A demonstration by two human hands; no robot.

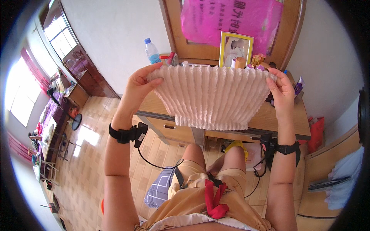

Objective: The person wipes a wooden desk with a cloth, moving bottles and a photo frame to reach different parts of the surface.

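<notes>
A pale pink, ribbed, fluffy towel (212,96) is stretched out in the air in front of me, over the front edge of a wooden dresser. My left hand (144,79) pinches its upper left corner between thumb and fingers. At the upper right corner, my right hand (281,86) grips it the same way. The top edge runs nearly straight between both hands, while the lower part hangs free and looks narrower. Part of the dresser top (289,119) is hidden behind the cloth.
Behind the towel stand a yellow-framed photo (236,48), a blue-capped bottle (151,52) and several cosmetic tubes. A pink plastic sheet (231,19) covers the mirror. Dark bands with cabled boxes sit on both wrists. A standing fan (76,121) is on the tiled floor at left.
</notes>
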